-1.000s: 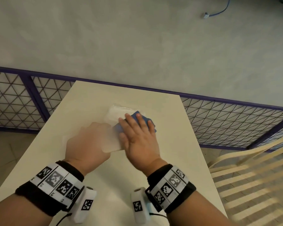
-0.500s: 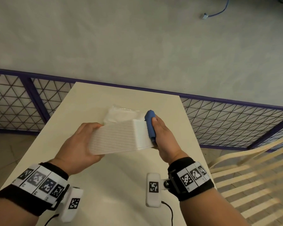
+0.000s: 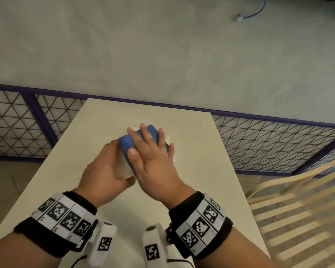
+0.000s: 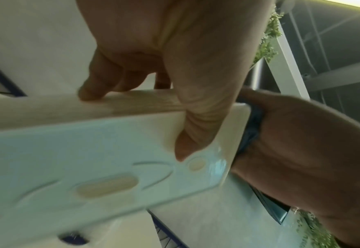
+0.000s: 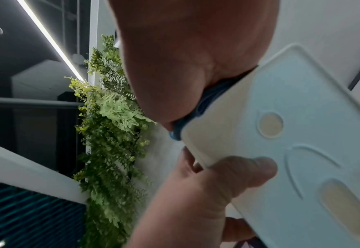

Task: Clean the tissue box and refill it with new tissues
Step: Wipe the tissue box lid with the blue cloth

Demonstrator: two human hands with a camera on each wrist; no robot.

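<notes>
Landmark: cream table (image 3: 191,190), all places given against it.
Tissue box: white plastic tissue box (image 4: 90,159), held up off the table over its middle, tilted; the face toward the wrist cameras has an oval slot and a round recess. From the head view it is mostly hidden behind the hands, with only a pale corner showing (image 3: 125,168).
Left hand: left hand (image 3: 104,169) grips the box at its near-left end, fingers (image 4: 94,83) curled over one long edge, thumb pressed on the slotted face. Firm wrap, closed on the box.
Right hand: right hand (image 3: 153,157) lies flat, fingers straight and spread, palm pressing the cloth onto the box. Nothing is clasped.
Cloth: blue cloth (image 3: 130,144), folded, sandwiched between right palm and the box's side; also seen as a blue edge (image 5: 196,107) in the right wrist view.
Tissue pack: a pale wrapped pack shows only as a sliver (image 3: 168,138) on the table past the right fingertips; identity uncertain.
Surroundings: slatted chair (image 3: 298,209) to the right of the table; purple mesh fence (image 3: 278,142) behind its far edge.
</notes>
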